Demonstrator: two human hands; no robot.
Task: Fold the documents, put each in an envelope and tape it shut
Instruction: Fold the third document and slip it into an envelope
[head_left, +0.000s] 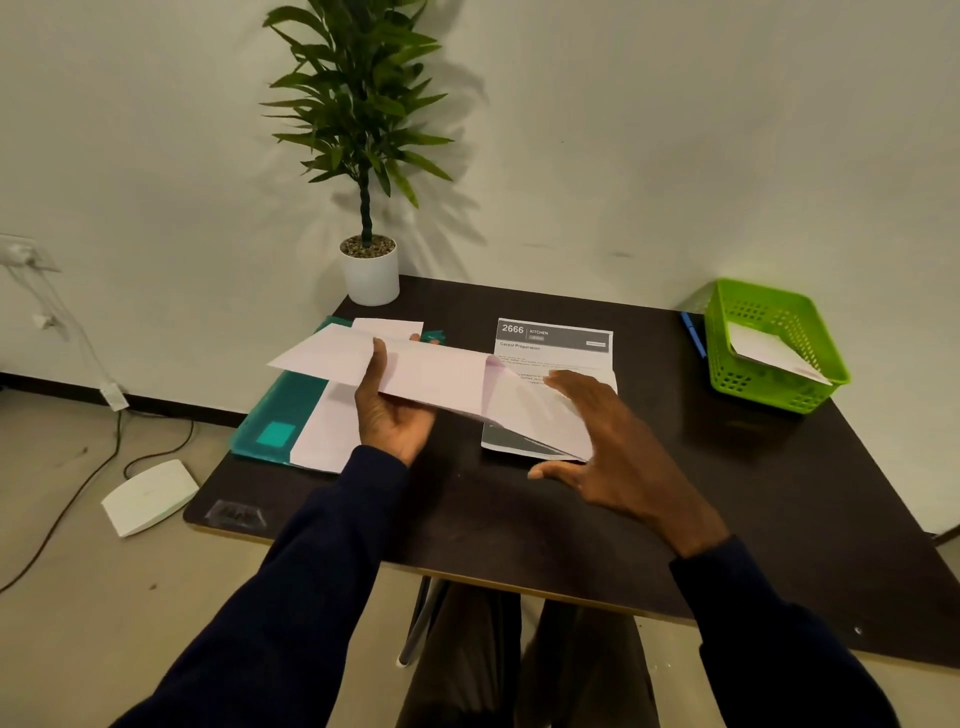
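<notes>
My left hand holds a long white envelope above the dark table, thumb on top and fingers under it. The envelope's flap hangs open at the right end. My right hand hovers spread beside that flap, fingers apart, touching its edge and gripping nothing. Under the flap lies a stack of printed documents headed "2666 KITCHEN". More white envelopes rest on a teal folder at the left.
A green plastic basket with a white envelope inside stands at the right edge, a blue pen beside it. A potted plant stands at the back left corner. On the floor lie a white box and cables.
</notes>
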